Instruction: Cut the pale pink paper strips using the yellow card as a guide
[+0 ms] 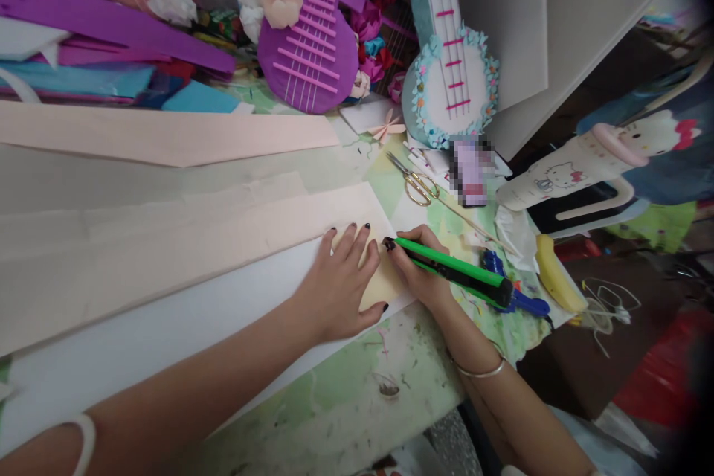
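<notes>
My left hand (343,286) lies flat with its fingers spread, pressing on a white sheet (167,346) and a small pale yellow piece (384,279) near its right end. The fingertips reach the lower edge of a long pale pink paper strip (184,249). Close on the right, my right hand (421,275) is wrapped round a green utility knife (462,268). The knife's dark tip end points left, beside the sheet's corner. Whether its blade is out or touches the paper, I cannot tell.
Gold-handled scissors (418,184), a thin wooden stick (477,227), a blue-handled tool (527,303) and a banana (558,275) lie to the right. A white tumbler (574,163) stands beyond. Purple (312,52) and light blue (451,82) craft instruments stand behind.
</notes>
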`<move>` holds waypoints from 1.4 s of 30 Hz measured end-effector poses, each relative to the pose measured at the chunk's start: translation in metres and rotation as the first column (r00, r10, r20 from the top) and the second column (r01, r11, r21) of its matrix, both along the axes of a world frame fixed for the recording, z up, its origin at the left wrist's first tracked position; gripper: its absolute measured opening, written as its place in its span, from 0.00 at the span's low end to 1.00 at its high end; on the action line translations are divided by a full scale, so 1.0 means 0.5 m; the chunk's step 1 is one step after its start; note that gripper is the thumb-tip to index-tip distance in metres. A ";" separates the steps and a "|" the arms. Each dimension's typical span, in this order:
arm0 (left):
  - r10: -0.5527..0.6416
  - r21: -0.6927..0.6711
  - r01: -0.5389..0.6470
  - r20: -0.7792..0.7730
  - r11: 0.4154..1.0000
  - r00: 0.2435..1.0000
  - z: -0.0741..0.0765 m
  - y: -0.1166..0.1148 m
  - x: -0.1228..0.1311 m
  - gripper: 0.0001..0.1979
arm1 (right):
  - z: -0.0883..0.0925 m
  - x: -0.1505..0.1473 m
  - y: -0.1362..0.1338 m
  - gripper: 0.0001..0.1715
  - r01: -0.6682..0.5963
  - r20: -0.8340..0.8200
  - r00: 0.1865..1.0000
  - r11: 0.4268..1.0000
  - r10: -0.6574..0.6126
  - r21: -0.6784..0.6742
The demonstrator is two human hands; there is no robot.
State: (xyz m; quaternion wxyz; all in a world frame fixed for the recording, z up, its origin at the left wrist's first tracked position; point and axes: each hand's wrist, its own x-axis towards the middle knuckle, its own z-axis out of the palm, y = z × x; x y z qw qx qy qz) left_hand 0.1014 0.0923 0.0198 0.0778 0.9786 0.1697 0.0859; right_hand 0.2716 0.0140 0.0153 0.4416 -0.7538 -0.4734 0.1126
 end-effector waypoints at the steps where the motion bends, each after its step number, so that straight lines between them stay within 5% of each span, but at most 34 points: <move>1: 0.001 0.001 -0.001 -0.002 1.000 1.000 -0.001 0.000 0.000 0.39 | 0.001 -0.001 0.001 0.09 0.006 -0.001 1.000 1.000 -0.006 0.003; 42: 0.003 0.006 -0.003 -0.007 1.000 1.000 0.003 0.000 0.000 0.39 | -0.002 0.002 0.002 0.10 -0.010 0.008 1.000 1.000 0.010 -0.007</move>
